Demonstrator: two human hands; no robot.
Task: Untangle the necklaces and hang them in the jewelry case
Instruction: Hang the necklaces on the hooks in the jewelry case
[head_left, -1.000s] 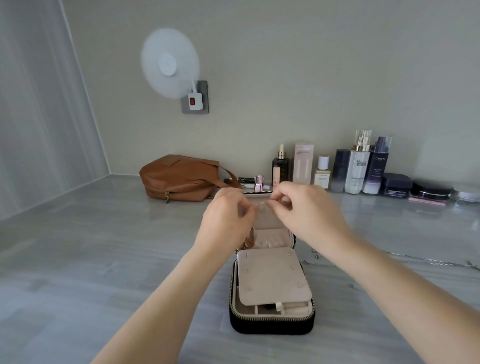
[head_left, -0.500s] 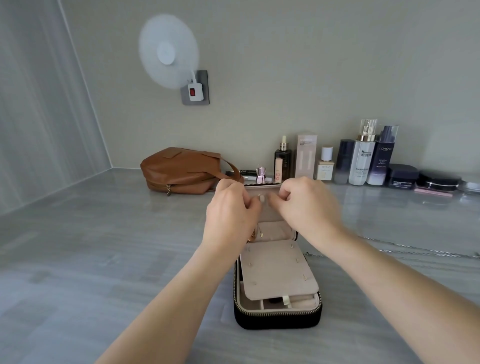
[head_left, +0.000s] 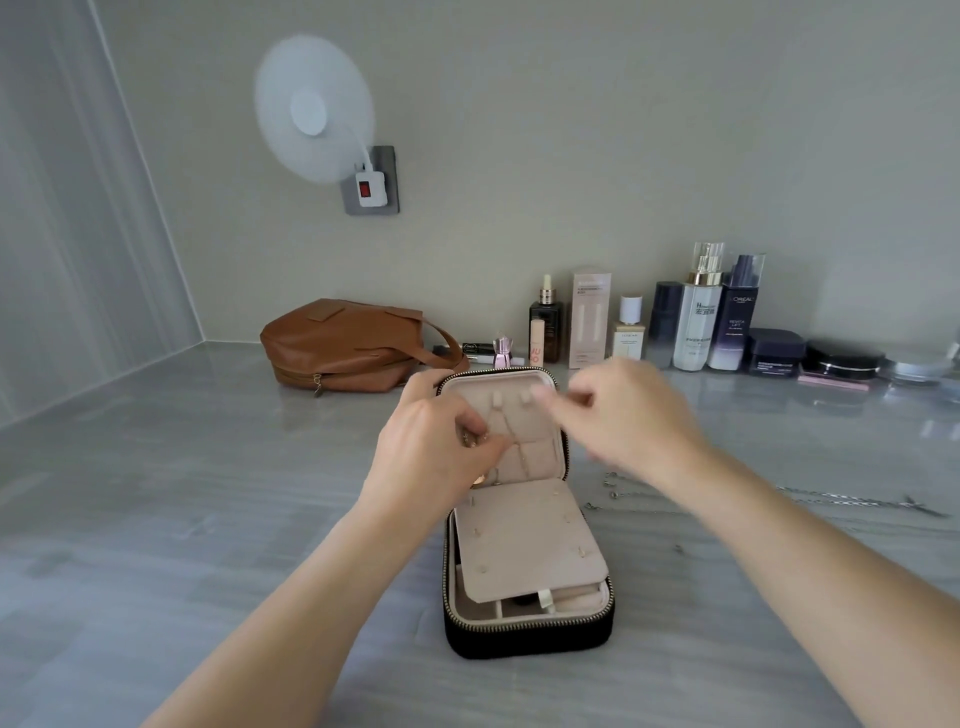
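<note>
A black jewelry case (head_left: 524, 636) with a pink lining stands open on the grey counter, its lid (head_left: 537, 384) upright. A thin gold necklace (head_left: 511, 439) hangs from a snap tab inside the lid. My left hand (head_left: 431, 452) rests against the lid's left side, its fingers pinched on a gold chain end or pendant. My right hand (head_left: 623, 415) is blurred, just right of the lid, fingers loosely curled, with nothing seen in it. More silver necklaces (head_left: 841, 501) lie on the counter to the right, partly hidden by my right arm.
A brown leather bag (head_left: 343, 345) lies at the back left. A row of cosmetic bottles (head_left: 698, 317) and jars (head_left: 841, 358) lines the back wall. A white fan (head_left: 311, 111) is plugged into the wall socket.
Both hands were pinched together at the lid's top tabs. Now they are apart: the right hand has pulled away to the right, the left has dropped to the lid's left side.
</note>
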